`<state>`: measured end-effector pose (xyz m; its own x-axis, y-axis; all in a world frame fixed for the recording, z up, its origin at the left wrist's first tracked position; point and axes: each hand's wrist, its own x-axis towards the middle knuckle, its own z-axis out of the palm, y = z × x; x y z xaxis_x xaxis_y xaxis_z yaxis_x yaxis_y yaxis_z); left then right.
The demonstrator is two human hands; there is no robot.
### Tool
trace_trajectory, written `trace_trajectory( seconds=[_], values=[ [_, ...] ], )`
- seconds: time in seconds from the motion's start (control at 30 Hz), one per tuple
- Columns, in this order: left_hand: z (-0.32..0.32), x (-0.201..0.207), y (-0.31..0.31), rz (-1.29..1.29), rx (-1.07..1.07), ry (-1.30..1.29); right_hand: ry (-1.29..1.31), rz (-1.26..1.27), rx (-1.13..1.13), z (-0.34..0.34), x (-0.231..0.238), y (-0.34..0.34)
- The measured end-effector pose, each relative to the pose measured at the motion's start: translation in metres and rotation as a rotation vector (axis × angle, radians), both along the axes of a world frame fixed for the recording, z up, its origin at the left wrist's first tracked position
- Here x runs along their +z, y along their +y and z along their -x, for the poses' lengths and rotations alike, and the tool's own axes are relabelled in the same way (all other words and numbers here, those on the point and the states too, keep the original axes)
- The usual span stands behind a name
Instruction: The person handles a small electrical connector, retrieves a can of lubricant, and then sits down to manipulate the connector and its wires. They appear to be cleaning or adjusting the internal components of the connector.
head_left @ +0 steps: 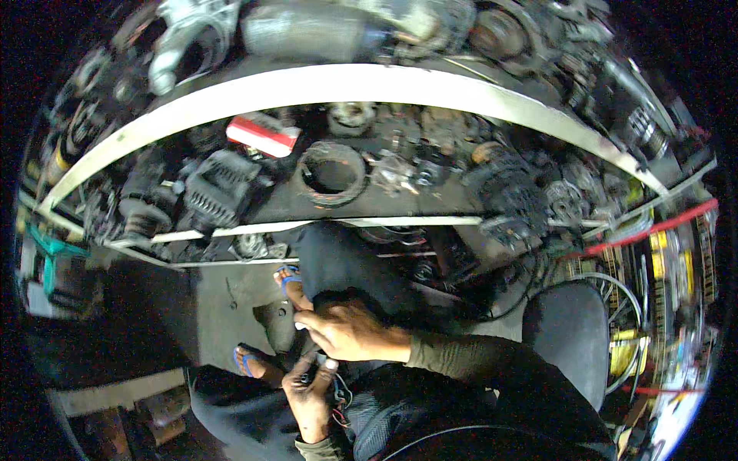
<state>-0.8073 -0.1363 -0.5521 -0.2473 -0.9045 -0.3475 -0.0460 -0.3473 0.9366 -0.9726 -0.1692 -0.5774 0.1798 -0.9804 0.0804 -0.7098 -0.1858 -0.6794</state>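
Note:
Low over my lap, my left hand [309,393] has its fingers and thumb closed round a small dark part, mostly hidden by the fingers. Thin coloured wires [341,395] hang beside that hand, toward my trousers; they look joined to the part, though I cannot be sure. Just above and to the right is my right hand [346,330], palm down with its fingers curled together. Its fingertips point left, close over the left hand. Whatever those fingers hold, if anything, is too small or hidden to name.
A metal shelf with a pale front edge [361,83] stands ahead, loaded with greasy machine parts. On its lower level lie a metal ring [332,174], a red and white box [263,135] and a finned housing [221,186]. A dark stool seat [567,338] is at my right.

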Motion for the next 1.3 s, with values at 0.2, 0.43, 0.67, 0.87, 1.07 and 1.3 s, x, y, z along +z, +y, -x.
trace_trajectory(
  seconds=[0.2,0.43,0.67,0.87,1.07,1.3],
  values=[
    [0.001,0.022,-0.008,0.056,0.101,0.079,-0.259,0.091,-0.362,0.032,0.050,-0.007],
    [-0.022,0.012,-0.011,0.059,0.010,0.213,0.194,0.071,-0.539,0.107,0.042,-0.080],
    [-0.029,-0.003,-0.005,0.076,-0.097,0.439,0.547,0.118,-0.636,0.158,-0.012,-0.069],
    [-0.036,-0.005,-0.001,0.131,-0.183,0.525,0.546,0.101,-0.615,0.154,-0.014,-0.065],
    [-0.032,-0.002,-0.005,0.059,-0.218,0.606,0.316,0.330,-0.742,0.150,0.005,-0.058],
    [-0.029,-0.006,-0.014,0.197,-0.218,0.562,-0.284,0.086,-0.397,0.085,0.073,-0.002]
  ],
)
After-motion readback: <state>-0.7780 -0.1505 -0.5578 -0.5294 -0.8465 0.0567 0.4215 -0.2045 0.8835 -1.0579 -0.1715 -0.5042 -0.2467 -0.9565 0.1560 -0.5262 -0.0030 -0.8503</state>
